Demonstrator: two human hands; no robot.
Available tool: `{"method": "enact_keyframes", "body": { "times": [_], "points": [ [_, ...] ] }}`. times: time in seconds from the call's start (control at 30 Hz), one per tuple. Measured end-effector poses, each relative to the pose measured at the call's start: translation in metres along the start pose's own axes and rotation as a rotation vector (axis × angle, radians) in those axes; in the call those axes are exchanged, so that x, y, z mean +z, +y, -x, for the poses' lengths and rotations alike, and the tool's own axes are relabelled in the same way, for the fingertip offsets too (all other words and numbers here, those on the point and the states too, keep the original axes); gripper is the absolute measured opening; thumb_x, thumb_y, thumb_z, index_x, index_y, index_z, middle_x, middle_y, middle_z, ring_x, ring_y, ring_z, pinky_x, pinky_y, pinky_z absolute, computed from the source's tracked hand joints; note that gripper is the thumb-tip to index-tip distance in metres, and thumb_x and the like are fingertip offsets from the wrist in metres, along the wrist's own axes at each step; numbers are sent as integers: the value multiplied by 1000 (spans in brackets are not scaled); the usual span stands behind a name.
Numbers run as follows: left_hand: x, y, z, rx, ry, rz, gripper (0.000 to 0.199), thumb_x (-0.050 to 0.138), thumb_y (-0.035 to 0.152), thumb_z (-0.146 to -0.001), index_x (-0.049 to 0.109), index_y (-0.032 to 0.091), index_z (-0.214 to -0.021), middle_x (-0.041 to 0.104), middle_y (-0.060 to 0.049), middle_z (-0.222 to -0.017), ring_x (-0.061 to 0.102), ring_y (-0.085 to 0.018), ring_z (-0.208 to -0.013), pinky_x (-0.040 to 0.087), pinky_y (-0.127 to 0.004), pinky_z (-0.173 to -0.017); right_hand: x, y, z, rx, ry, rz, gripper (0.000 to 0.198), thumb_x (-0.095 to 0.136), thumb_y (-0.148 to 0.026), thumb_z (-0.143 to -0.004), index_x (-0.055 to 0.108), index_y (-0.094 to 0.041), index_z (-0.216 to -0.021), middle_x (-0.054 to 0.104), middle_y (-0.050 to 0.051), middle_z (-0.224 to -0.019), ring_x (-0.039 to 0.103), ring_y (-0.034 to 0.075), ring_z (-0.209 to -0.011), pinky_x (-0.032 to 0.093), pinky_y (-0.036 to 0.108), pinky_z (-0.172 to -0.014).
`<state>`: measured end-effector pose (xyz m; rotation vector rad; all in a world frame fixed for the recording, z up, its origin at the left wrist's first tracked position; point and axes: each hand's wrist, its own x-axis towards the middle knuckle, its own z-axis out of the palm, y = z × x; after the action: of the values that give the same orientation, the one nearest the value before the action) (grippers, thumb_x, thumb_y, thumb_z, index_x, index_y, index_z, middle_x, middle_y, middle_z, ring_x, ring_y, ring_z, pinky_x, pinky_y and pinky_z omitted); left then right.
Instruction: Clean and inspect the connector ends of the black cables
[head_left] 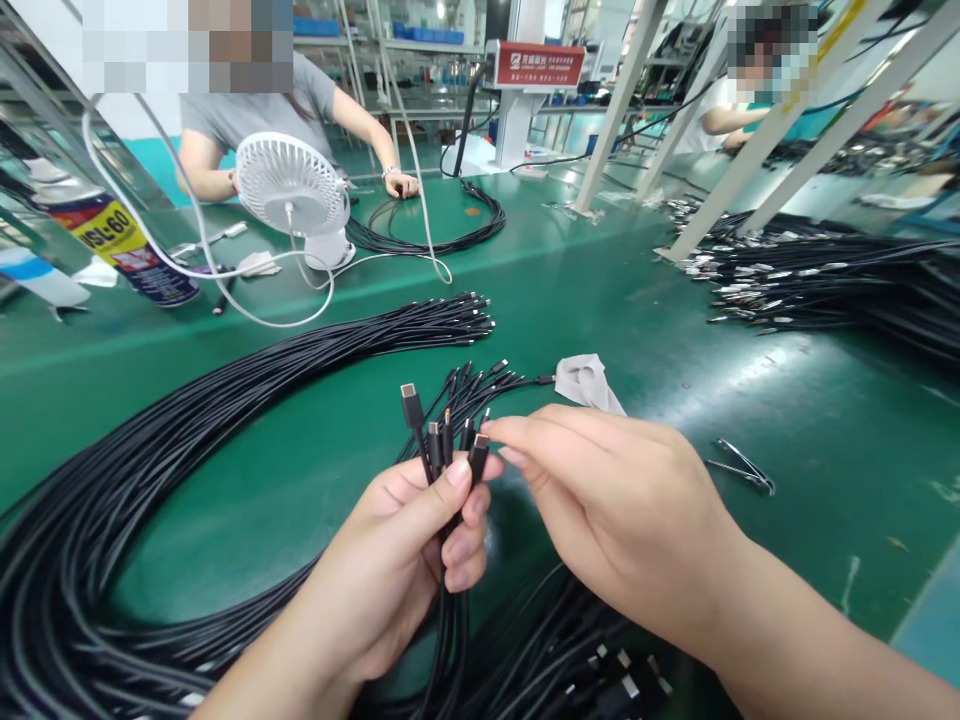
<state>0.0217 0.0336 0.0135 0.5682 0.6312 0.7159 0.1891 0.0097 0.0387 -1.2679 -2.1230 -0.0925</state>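
My left hand point(427, 540) is closed around a small bundle of black USB cables point(451, 640). Their connectors stick up above my thumb, and one USB-C plug point(409, 405) rises higher than the others. My right hand point(622, 500) comes in from the right with its thumb and index finger drawn together in a pinch. Its fingertips are right beside the connectors at the right of the bundle; whether they grip one is hidden. Just behind the bundle lie more cable ends point(499, 378) on the green table.
A large coil of black cables point(187, 410) curves across the left. Cable piles point(825, 275) lie at the right, near metal posts point(720, 150). Tweezers point(742, 468), a grey cloth point(589, 380), a white fan point(292, 185) and a spray can point(120, 245) also lie around. Opposite sits a co-worker point(300, 100).
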Motion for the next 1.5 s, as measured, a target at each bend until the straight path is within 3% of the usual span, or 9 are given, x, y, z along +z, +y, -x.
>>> {"method": "enact_keyframes", "body": {
  "times": [0.27, 0.57, 0.73, 0.87, 1.0, 1.1, 1.23, 1.37, 1.5],
  "points": [
    [1, 1, -2, 26, 36, -18, 18, 60, 26, -88, 71, 11, -84, 43, 3, -63, 30, -2, -47, 27, -12, -40, 1, 3, -3, 119, -48, -129, 22, 46, -13, -91, 64, -16, -104, 73, 3, -91, 69, 14, -78, 50, 24, -66],
    [4, 3, -1, 52, 37, -26, 18, 64, 28, -86, 70, 11, -84, 41, 3, -64, 28, -2, -48, 24, -14, -41, -4, 0, -3, 223, -221, -151, 24, 48, -17, -91, 59, -17, -112, 73, 1, -90, 68, 13, -68, 45, 24, -55],
    [3, 4, -1, 57, 40, -14, 18, 64, 28, -85, 70, 11, -87, 41, 4, -64, 28, -2, -47, 23, -14, -41, -7, 1, -2, 210, -180, -138, 21, 48, -17, -91, 62, -18, -106, 71, 0, -81, 66, 13, -65, 44, 23, -55],
    [2, 3, -1, 51, 19, -30, 19, 60, 27, -88, 69, 12, -81, 41, 3, -64, 28, -2, -48, 25, -14, -41, -2, 1, 0, 210, -164, -201, 17, 53, -24, -91, 61, -20, -105, 71, -1, -89, 66, 13, -76, 46, 23, -63],
    [2, 3, 0, 42, 14, -38, 20, 63, 28, -86, 68, 11, -75, 41, 3, -62, 27, -2, -48, 25, -13, -41, 2, 1, 0, 118, -103, -182, 15, 49, -19, -91, 63, -17, -93, 70, 0, -81, 65, 12, -71, 46, 23, -63],
    [4, 3, 1, 39, 46, -28, 16, 69, 27, -81, 70, 11, -79, 43, 4, -61, 29, -2, -46, 25, -13, -39, -1, 1, -1, 49, -48, -76, 19, 44, -15, -91, 62, -17, -85, 67, 0, -69, 61, 12, -60, 42, 23, -56],
    [7, 4, -1, 81, 99, -77, 17, 74, 29, -76, 72, 13, -83, 53, 2, -62, 37, -3, -44, 30, -16, -39, -5, 1, -2, 105, -16, -48, 16, 45, -14, -90, 58, -17, -83, 63, -2, -64, 55, 9, -52, 37, 22, -50],
    [6, 3, -3, 171, 178, -244, 20, 76, 32, -74, 72, 13, -80, 65, -2, -68, 51, -7, -51, 42, -20, -50, -4, 0, -3, 219, -46, -124, 7, 49, -18, -91, 55, -18, -88, 64, -1, -70, 57, 10, -54, 38, 21, -49],
    [4, 1, -4, 233, 250, -296, 20, 80, 29, -69, 69, 13, -75, 65, 0, -65, 53, -7, -51, 44, -19, -54, 0, -3, -3, 126, -50, -65, 16, 40, -13, -92, 55, -15, -94, 65, 1, -73, 59, 13, -60, 40, 24, -53]
  ]
}}
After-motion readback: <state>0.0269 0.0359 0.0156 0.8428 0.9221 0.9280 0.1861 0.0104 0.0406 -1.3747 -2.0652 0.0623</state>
